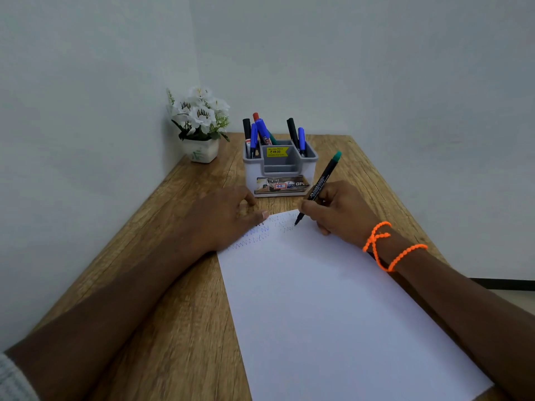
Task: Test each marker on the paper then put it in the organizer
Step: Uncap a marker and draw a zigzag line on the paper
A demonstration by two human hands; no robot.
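Paper (333, 308), centre frame, pinned flat by left hand (228, 218), fingers spread. Right hand (338, 212) grip closed on green-capped marker (318, 188), tip at paper's far corner. Keep strokes light. Organizer (280, 172) just behind.

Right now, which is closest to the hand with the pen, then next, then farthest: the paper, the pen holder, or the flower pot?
From the right hand:
1. Paper, right under it, touching.
2. Pen holder, just behind it, toward the wall.
3. Flower pot, far left corner.
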